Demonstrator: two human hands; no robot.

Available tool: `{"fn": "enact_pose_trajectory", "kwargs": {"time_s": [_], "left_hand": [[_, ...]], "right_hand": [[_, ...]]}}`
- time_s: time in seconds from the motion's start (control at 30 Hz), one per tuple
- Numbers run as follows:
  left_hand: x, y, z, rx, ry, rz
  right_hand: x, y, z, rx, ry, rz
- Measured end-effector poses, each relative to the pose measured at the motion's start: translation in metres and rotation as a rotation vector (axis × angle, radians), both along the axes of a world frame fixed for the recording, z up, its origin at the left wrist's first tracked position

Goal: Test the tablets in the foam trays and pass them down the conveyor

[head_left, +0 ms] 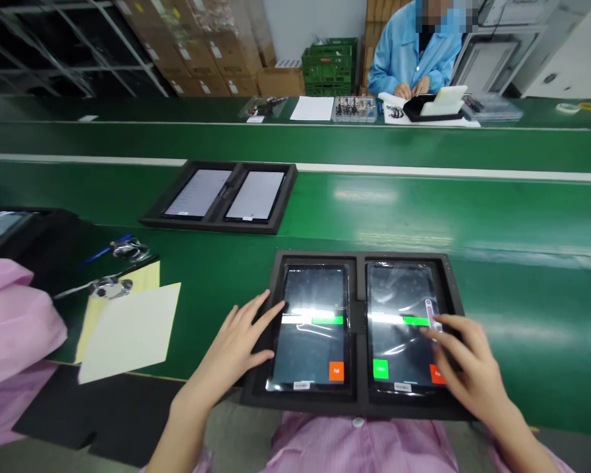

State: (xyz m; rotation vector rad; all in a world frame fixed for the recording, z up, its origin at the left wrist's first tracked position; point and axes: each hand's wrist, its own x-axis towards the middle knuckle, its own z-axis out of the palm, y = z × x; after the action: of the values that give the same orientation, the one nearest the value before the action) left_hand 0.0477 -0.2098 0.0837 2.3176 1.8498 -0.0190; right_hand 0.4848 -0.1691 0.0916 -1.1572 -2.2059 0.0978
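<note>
Two tablets lie side by side in a black foam tray (361, 404) at the bench's near edge. The left tablet (308, 355) shows a white and green bar and an orange-red button. On the right tablet (398, 348) there is a similar bar, a green button, a partly covered red one and a small upright volume slider. My left hand (239, 338) rests at the tray's left side, fingers spread, fingertips near the left tablet's edge. My right hand (467, 358) hovers over the right tablet's right edge, fingers apart and holding nothing.
Another foam tray (288, 197) with two lit tablets lies on the green belt ahead. Paper sheets (132, 335), a pen (106, 249) and earphones (111, 287) are at left, beside a pink sleeve (17, 322). Across the bench sits a person in blue (394, 52).
</note>
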Motion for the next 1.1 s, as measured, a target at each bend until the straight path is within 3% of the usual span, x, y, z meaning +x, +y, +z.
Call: {"fn": "enact_pose_trajectory", "kwargs": {"time_s": [0.17, 0.3, 0.4, 0.5, 0.63, 0.7, 0.77, 0.87, 0.93, 1.1], "left_hand": [[-0.004, -0.043, -0.005, -0.004, -0.047, -0.031], [-0.001, -0.059, -0.003, 0.021, -0.15, -0.007], [0.009, -0.058, -0.003, 0.042, -0.228, 0.058], [0.017, -0.051, -0.01, 0.101, -0.184, 0.077], [0.017, -0.023, -0.013, 0.185, -0.101, 0.01], [0.022, 0.006, -0.008, 0.177, -0.088, -0.063], [0.037, 0.042, -0.002, 0.145, -0.063, -0.185], [0.074, 0.096, 0.001, 0.132, -0.016, -0.373], [0.097, 0.119, -0.004, 0.158, 0.007, -0.42], [0.11, 0.129, -0.019, 0.262, 0.001, -0.416]], "right_hand": [[-0.029, -0.013, -0.009, 0.1, -0.117, 0.277], [-0.037, -0.013, -0.015, 0.03, -0.199, 0.461], [-0.03, -0.015, -0.012, -0.013, -0.198, 0.479], [-0.01, -0.007, -0.011, -0.01, -0.139, 0.331], [0.017, 0.03, -0.021, -0.129, -0.158, -0.158], [0.022, 0.052, -0.031, -0.181, -0.193, -0.381], [0.022, 0.07, -0.041, -0.212, -0.206, -0.505], [0.019, 0.079, -0.053, -0.209, -0.195, -0.546], [0.019, 0.077, -0.058, -0.191, -0.185, -0.546], [0.023, 0.072, -0.065, -0.167, -0.186, -0.53]]}}
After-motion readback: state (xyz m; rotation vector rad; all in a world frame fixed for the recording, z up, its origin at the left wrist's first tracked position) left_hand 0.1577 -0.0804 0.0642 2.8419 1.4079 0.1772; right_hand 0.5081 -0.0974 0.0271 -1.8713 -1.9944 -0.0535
